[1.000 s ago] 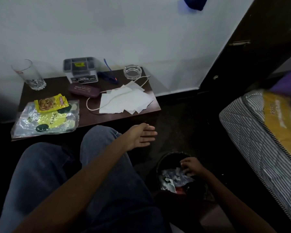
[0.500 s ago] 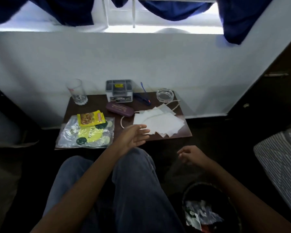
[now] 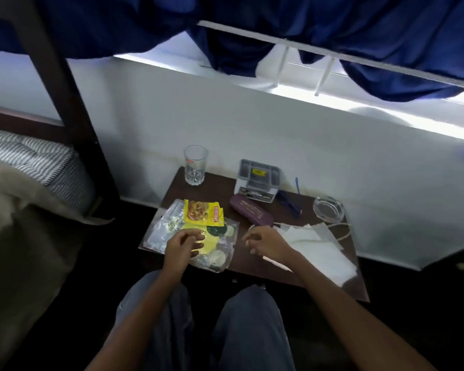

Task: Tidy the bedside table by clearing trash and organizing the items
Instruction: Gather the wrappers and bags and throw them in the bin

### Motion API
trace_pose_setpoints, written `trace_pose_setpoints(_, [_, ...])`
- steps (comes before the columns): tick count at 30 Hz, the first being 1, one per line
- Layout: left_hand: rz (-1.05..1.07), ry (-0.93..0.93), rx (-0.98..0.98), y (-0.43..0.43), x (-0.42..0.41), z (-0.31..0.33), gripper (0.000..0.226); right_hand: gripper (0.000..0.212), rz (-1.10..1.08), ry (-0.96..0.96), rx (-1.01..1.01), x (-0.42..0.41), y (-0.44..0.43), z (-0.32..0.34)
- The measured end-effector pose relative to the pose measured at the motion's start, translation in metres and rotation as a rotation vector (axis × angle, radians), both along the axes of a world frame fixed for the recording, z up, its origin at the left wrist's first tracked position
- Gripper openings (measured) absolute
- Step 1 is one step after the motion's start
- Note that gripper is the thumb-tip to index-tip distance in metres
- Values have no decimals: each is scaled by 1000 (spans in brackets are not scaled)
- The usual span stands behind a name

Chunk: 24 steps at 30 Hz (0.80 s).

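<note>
- Risk of flicking the yellow sachet (image 3: pixel 202 212) to the floor by tugging the clear wrapper (image 3: pixel 160 231) beneath it.
- Risk of sweeping the white papers (image 3: pixel 316 247) off the desk (image 3: pixel 223 188) with the forearm above them.
- Hands both loosely curled and empty: left hand (image 3: pixel 184 245) directly over the wrapper, contact impossible to tell; right hand (image 3: pixel 265 243) above bare desk between wrapper and papers.

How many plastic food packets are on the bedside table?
2. A yellow sachet lies on the far end of a larger clear packet, at the bedside table's left front. The left hand covers part of the clear packet, so more could be hidden.
</note>
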<state>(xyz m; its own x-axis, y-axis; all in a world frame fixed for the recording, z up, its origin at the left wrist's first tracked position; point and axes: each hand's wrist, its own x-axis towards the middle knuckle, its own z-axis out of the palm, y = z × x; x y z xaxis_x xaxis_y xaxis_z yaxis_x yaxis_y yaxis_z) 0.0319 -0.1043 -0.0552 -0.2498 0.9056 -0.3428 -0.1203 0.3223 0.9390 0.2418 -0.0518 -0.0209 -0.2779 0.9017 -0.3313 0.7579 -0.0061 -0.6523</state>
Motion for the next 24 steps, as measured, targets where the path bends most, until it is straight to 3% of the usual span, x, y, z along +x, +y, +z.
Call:
trace_pose_setpoints(14, [314,-155,-66,36,-12,-22,22,33,252,-435,476,-115,55,-65])
trace_pose_setpoints(21, [333,-264,-108,40,-12,-26,18,12,190,-426,600,-126,59,-86])
trace_pose_setpoints(24, [327,-313,-130,41,-10,-23,17,17,212,-447,630,-123,65,-89])
